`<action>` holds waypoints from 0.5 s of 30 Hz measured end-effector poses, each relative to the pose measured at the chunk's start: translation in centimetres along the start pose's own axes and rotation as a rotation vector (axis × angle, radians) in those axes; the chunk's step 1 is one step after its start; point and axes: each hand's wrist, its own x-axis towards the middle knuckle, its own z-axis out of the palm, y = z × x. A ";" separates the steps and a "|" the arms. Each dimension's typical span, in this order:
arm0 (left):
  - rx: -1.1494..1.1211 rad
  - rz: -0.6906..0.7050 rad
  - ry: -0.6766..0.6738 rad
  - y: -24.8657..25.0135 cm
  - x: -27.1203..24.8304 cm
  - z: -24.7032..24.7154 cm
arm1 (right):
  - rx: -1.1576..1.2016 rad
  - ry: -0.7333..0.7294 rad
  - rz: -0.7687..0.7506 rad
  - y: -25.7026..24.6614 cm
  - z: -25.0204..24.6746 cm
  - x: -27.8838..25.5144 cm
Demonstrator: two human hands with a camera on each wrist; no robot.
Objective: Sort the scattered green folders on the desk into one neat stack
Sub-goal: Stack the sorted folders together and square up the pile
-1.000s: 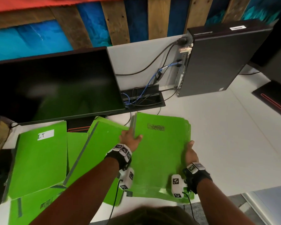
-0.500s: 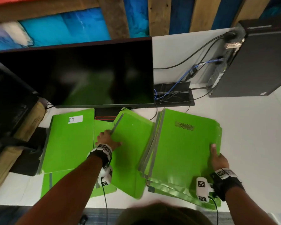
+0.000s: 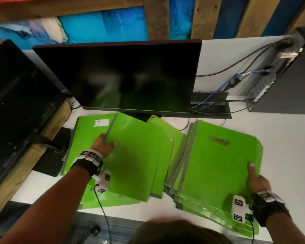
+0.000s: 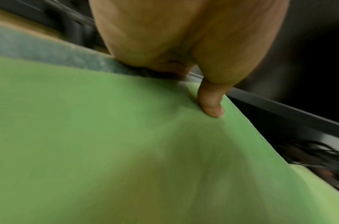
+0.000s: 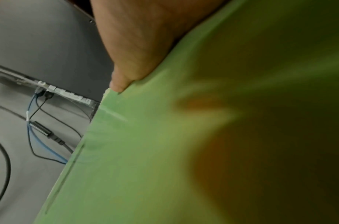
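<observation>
Several green folders lie on the white desk (image 3: 280,131). A rough stack of folders (image 3: 217,164) sits at the right, its grey spines fanned at the left edge. My right hand (image 3: 255,178) grips its right edge, thumb on top (image 5: 120,84). My left hand (image 3: 103,144) pinches the grey-spined left edge of a loose folder (image 3: 136,155), lifted at that side, thumb on its face (image 4: 210,104). A folder with a white label (image 3: 88,136) lies at the far left, partly under it. More folders (image 3: 167,136) lie between and beneath.
A dark monitor (image 3: 130,76) stands right behind the folders. A black computer tower (image 3: 289,81) with cables (image 3: 224,85) is at the back right. Black equipment on a cardboard box (image 3: 16,103) crowds the left. The desk's front edge is close to me.
My left hand left the stack, went left and took hold of a loose folder's spine edge, raising it. My right hand stayed on the stack's right edge. The camera view swung left.
</observation>
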 end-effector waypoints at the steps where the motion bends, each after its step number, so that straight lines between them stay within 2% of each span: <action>1: -0.017 -0.050 0.031 -1.7 0.5 -1.0 | 0.001 0.013 -0.004 0.1 0.1 -0.2; 4: -0.097 -0.210 0.082 -7.1 1.6 -3.0 | 0.037 0.040 -0.010 0.8 0.4 -0.9; 8: -0.160 -0.316 0.080 -14.6 4.5 -2.9 | -0.008 -0.005 -0.013 1.3 0.9 -0.8; 12: 0.014 -0.436 0.076 -14.7 2.8 -4.0 | 0.042 -0.023 -0.007 -0.1 1.7 -2.6; 15: 0.028 -0.449 0.054 -15.3 3.0 -4.0 | 0.046 -0.027 -0.019 -1.2 2.8 -3.7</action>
